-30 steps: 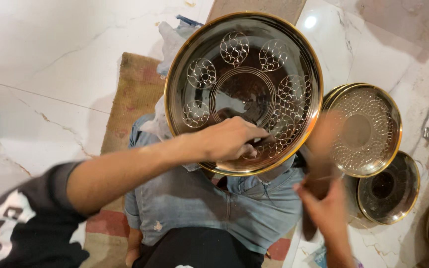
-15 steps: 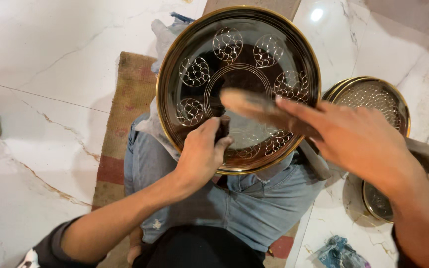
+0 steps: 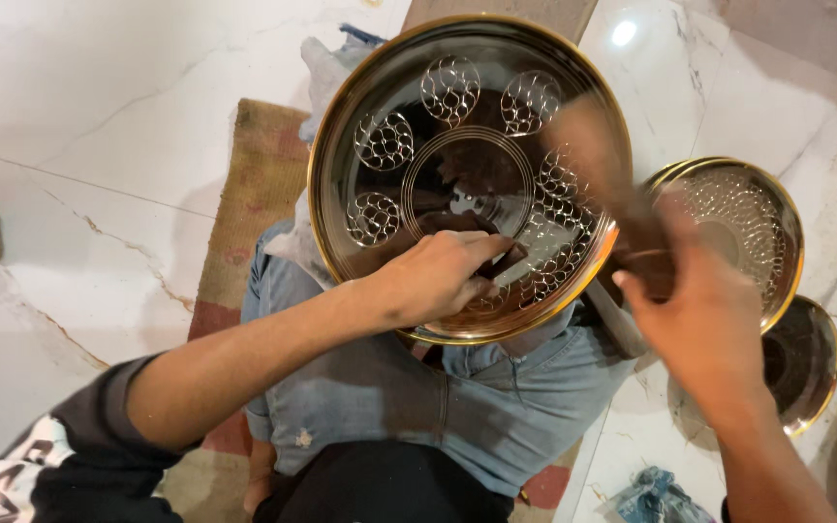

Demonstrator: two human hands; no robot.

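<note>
the left hand [image 3: 443, 276] is pinching a small punch [image 3: 515, 269] against the big round tray [image 3: 380, 87], which is resting on the lap, and the tip is sitting on the tray's lower right part beside a ring of dotted marks. the punch is best kept upright and steady there, with light, square blows. right of the tray, the right hand [image 3: 699, 324] is gripping a wooden mallet [image 3: 603, 184], blurred above the tray's right edge, wrist cocked. a smaller tray [image 3: 777, 208] is lying further right.
</note>
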